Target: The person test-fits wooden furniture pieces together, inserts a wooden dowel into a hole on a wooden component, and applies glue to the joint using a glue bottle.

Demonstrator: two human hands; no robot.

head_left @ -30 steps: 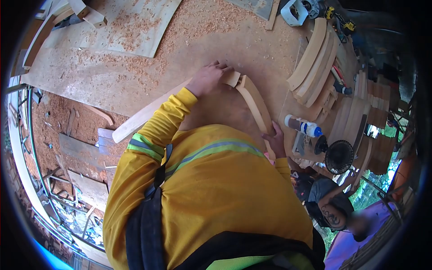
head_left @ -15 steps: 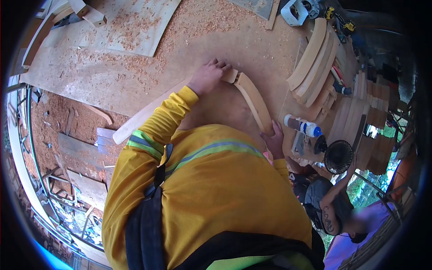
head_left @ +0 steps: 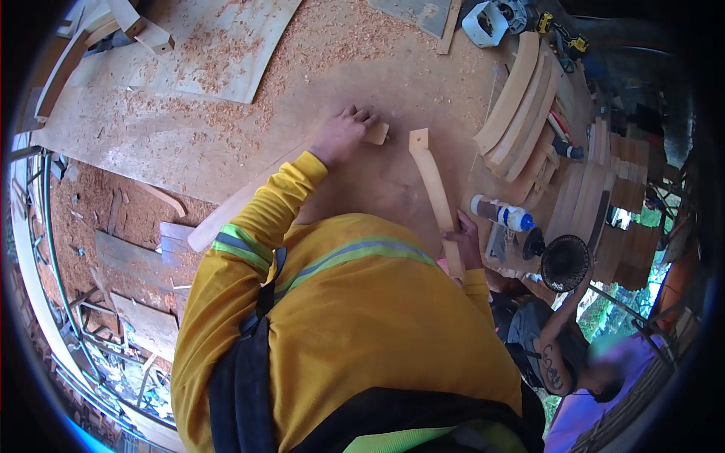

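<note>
My left hand [head_left: 341, 137] is closed over the near end of a long pale wooden piece [head_left: 215, 223], which lies on the bench and runs down-left beneath my forearm. The end of that piece, with a small tenon-like nub, pokes out past my fingers. In my right hand [head_left: 464, 240] is a curved wooden piece [head_left: 433, 180], gripped near its lower end. Its far end is squared off and has a small hole in the face. A gap of bare bench separates the two pieces' ends.
Curved wooden pieces [head_left: 517, 102] are stacked at the right, near a bottle with a blue cap [head_left: 507, 213] and a black fan [head_left: 565, 263]. Power tools [head_left: 563, 32] lie at the upper right. Shavings cover the bench [head_left: 325, 57]. A co-worker [head_left: 555, 347] is at the lower right.
The two wooden pieces' ends, touching or nearly so before, are now apart. My right hand has drawn its curved piece away and turned it; my left hand has shifted slightly left.
</note>
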